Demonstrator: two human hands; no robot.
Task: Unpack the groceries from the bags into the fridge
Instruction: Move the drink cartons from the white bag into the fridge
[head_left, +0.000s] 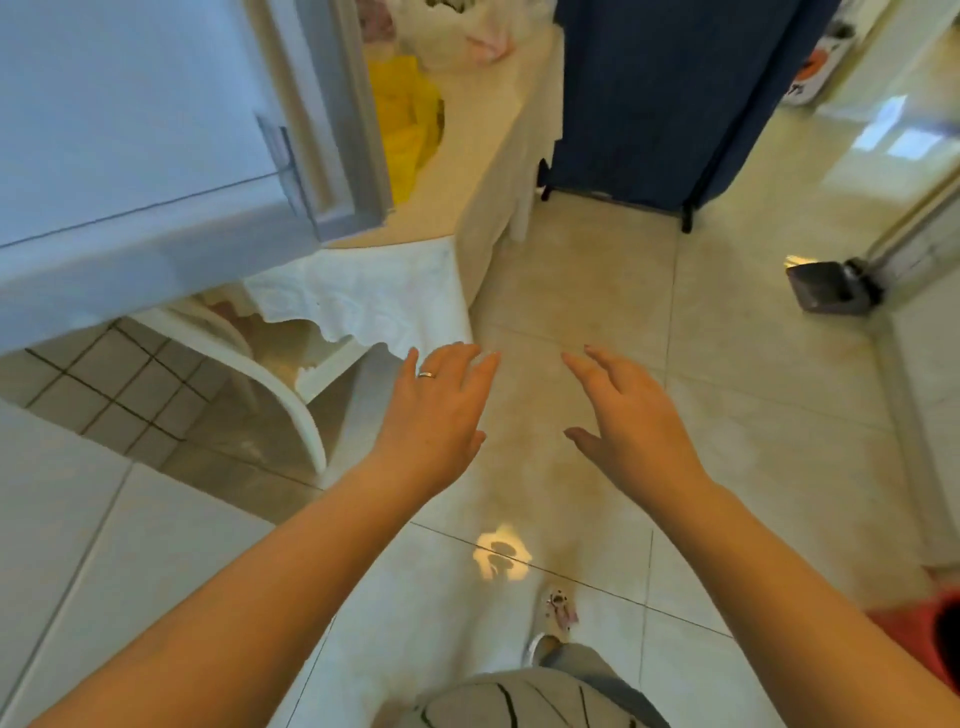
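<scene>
Head view
Left hand (434, 410): stretched forward over the floor, palm down, fingers spread wide, holding nothing; a ring (427, 374) sits on one finger.
Right hand (628, 415): stretched forward beside the left, well apart from it, fingers loosely spread and slightly curled, holding nothing.
Fridge (130, 171): white, at upper left; its door edge (358, 130) stands close to the surface.
Surface (467, 171): covered with a pale cloth whose lace border (363, 306) hangs over the near edge, just beyond the left fingertips.
Bags: a yellow bag (408, 130) lies on the surface right next to the fridge door edge; white bags (457, 36) sit farther back on the same surface. What they contain cannot be made out.
Chair (270, 374): white, tucked under the surface, left of the left hand.
Floor (727, 415): glossy pale tiles with a bright light spot (501, 558) below the hands.
Blue cloth (675, 93): hangs at upper middle, behind the surface.
Person: a shoe (558, 610) and grey clothing show at the bottom edge.
</scene>
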